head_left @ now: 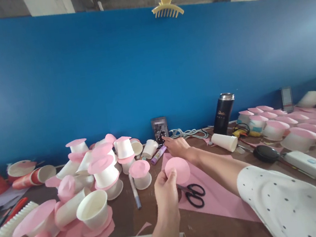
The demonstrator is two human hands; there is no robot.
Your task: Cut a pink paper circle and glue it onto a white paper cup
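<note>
In the head view, the left hand held a pink paper disc pinched at its left side, the thumb lying over the front. The disc was above the middle of the brown tabletop, clear of the scissors' handles. The right hand stretched to the back edge of the tabletop, its fingertips at the lower part of a phone propped upright there against a blue panel. Nothing showed in that hand's grasp, though I could not tell how wide its fingers stood or whether they touched the phone. A purple tube lay just beside the fingertips.

Black-handled scissors lay on a pink sheet, which spread below the right forearm. To the left of the left hand, a marker lay beside a small cup topped with pink. Many paper cups with pink discs crowded the tabletop's left side; another group of pink-topped cups stood toward its back right corner. A dark bottle stood by the back edge, with a white cup lying near its base.
</note>
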